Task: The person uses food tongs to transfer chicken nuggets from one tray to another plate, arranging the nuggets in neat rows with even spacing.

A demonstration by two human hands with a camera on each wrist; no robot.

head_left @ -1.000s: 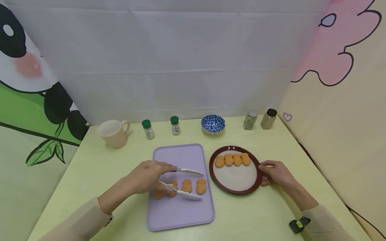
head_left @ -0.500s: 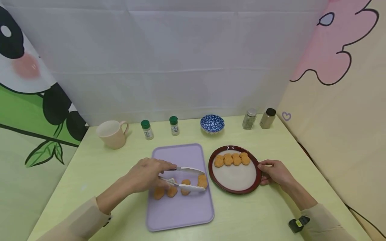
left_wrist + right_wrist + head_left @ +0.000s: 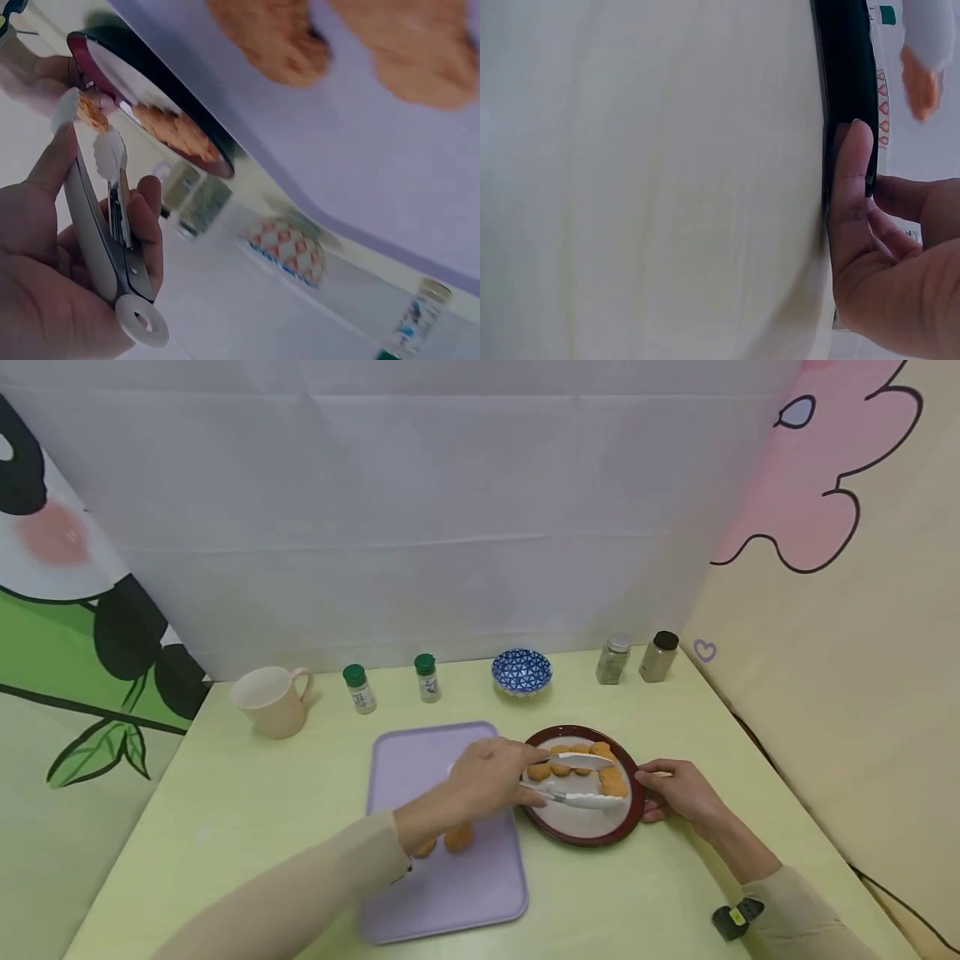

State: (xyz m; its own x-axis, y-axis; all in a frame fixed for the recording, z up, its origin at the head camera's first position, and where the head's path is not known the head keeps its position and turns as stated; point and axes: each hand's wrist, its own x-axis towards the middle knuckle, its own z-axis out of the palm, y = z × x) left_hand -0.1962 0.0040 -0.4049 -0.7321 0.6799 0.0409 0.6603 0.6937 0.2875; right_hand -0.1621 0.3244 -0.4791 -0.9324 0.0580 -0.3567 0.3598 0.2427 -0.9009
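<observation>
Seemingly a makeshift booth: creased sheet (image 3: 450,527), cartoon-covered walls (image 3: 802,493)

Pale yellow-green table (image 3: 600,902), faint grain, against hanging whitish-grey sheet (image 3: 450,510) with straight fold creases. Left wall (image 3: 37,868) pale green, painted cartoon face (image 3: 67,539) with pink cheek, green band, leaves (image 3: 97,752) below. Right wall (image 3: 862,693) cream; pink shape (image 3: 810,510) outlined black, small purple heart (image 3: 705,650). Dark cable (image 3: 900,906) beside table's right edge. Light soft, even.
</observation>
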